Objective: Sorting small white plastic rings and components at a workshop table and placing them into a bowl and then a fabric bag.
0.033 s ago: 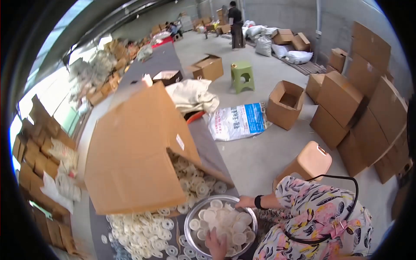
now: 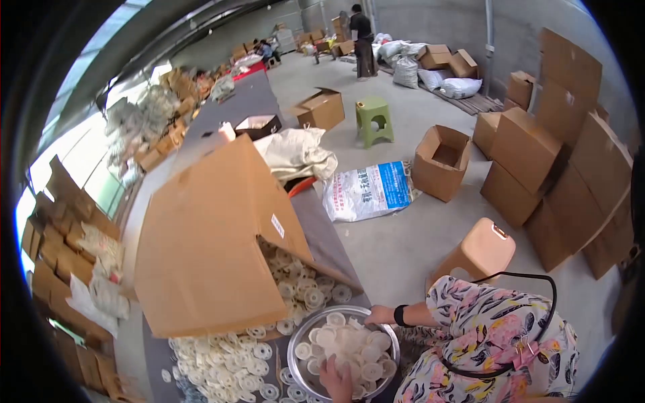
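Observation:
A round silver metal basin [image 2: 293, 350] sits at the near edge of the grey table, heaped with translucent white plastic pieces [image 2: 338, 337], disc- and cup-shaped. My right hand [image 2: 381, 316], with a black wristband, is closed on the basin's right rim. Inside the basin, my left hand [image 2: 336, 379] lies over the pieces at the near side, fingers apart. Left of the basin spreads a pile of white spool-like plastic rings [image 2: 222, 366]. Above that pile a large cardboard box [image 2: 208, 235] lies tipped, more rings spilling from its open end.
To the right stand a pinkish lidded bin [image 2: 487, 245], an open carton [image 2: 443, 161] and stacked cardboard boxes [image 2: 527, 148]. A green stool [image 2: 374, 121] and a printed white-and-blue sack [image 2: 369, 191] are on the floor. A person [image 2: 363, 43] stands at the back.
The view has shifted very slightly. Both hands keep their places at the basin.

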`<move>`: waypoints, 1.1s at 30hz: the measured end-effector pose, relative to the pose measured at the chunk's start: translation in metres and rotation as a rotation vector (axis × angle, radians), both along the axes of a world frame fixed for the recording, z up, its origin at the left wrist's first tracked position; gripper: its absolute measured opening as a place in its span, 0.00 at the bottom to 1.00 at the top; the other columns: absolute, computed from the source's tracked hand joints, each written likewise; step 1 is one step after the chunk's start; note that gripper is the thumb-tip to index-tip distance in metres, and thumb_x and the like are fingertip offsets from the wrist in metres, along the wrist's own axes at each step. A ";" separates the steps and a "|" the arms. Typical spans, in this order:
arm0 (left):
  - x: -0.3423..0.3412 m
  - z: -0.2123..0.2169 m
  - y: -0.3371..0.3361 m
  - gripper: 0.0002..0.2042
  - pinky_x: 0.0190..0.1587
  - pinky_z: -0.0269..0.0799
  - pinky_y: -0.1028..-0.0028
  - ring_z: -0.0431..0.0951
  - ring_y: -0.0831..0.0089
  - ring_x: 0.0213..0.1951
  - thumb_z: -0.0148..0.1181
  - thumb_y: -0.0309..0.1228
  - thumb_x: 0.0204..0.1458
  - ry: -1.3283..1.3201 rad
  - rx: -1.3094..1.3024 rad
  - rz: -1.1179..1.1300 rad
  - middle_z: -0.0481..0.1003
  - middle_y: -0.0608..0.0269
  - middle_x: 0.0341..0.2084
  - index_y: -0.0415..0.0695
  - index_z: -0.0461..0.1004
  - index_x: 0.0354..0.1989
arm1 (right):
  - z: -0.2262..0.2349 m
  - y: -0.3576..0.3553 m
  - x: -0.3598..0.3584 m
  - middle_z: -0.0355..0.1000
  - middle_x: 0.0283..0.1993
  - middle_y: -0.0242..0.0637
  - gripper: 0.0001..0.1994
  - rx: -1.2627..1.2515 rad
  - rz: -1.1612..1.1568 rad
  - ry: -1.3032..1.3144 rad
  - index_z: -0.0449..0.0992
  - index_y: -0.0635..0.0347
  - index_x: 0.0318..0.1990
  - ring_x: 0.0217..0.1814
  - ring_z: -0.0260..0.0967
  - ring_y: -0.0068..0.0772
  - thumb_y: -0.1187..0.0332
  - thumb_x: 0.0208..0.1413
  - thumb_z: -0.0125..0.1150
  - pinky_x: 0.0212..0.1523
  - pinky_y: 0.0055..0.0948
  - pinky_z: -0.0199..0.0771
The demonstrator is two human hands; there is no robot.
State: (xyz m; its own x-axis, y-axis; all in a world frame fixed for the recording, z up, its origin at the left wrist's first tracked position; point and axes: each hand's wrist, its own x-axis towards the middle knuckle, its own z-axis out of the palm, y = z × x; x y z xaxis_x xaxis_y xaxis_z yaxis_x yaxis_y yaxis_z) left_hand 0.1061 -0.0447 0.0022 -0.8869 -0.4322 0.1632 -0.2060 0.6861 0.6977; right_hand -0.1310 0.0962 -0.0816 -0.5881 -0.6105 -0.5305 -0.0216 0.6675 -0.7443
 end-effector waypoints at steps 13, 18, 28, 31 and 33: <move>-0.004 0.019 -0.006 0.23 0.41 0.68 0.63 0.72 0.52 0.36 0.61 0.32 0.44 -0.391 0.112 0.207 0.72 0.45 0.36 0.31 0.65 0.46 | 0.018 -0.005 -0.002 0.71 0.26 0.58 0.26 -0.012 0.048 0.072 0.75 0.70 0.23 0.32 0.71 0.52 0.48 0.31 0.56 0.35 0.40 0.69; -0.006 0.008 -0.010 0.15 0.38 0.68 0.72 0.70 0.66 0.38 0.55 0.26 0.49 -0.119 0.476 0.398 0.71 0.51 0.39 0.32 0.66 0.44 | 0.013 -0.011 -0.008 0.71 0.25 0.57 0.25 -0.023 0.071 0.001 0.75 0.69 0.22 0.31 0.72 0.50 0.49 0.32 0.56 0.35 0.40 0.70; -0.028 0.029 -0.009 0.30 0.49 0.61 0.59 0.67 0.53 0.47 0.62 0.43 0.43 -0.166 0.366 0.575 0.67 0.47 0.46 0.41 0.62 0.53 | 0.049 -0.016 -0.027 0.72 0.24 0.49 0.23 0.046 0.270 -0.254 0.75 0.69 0.27 0.26 0.70 0.43 0.52 0.38 0.54 0.30 0.37 0.66; -0.043 0.078 0.001 0.30 0.47 0.65 0.60 0.69 0.50 0.44 0.63 0.41 0.43 -0.275 -0.182 0.492 0.69 0.42 0.43 0.37 0.63 0.53 | 0.051 -0.017 -0.028 0.71 0.22 0.48 0.23 0.057 0.334 -0.255 0.74 0.71 0.24 0.24 0.69 0.41 0.52 0.40 0.53 0.28 0.37 0.66; -0.030 0.060 -0.006 0.32 0.48 0.64 0.59 0.68 0.48 0.45 0.63 0.43 0.43 -0.271 -0.372 0.463 0.68 0.41 0.45 0.38 0.62 0.54 | 0.050 -0.020 -0.027 0.71 0.20 0.46 0.23 0.046 0.366 -0.265 0.74 0.71 0.22 0.22 0.68 0.39 0.52 0.40 0.53 0.26 0.37 0.66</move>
State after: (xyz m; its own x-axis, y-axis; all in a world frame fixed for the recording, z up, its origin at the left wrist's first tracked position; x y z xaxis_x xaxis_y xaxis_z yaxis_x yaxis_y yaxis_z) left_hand 0.0765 -0.0510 0.0620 -0.6531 -0.7374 0.1721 -0.6738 0.6697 0.3122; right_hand -0.1579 0.0764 -0.0314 -0.1781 -0.7253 -0.6650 -0.0748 0.6839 -0.7258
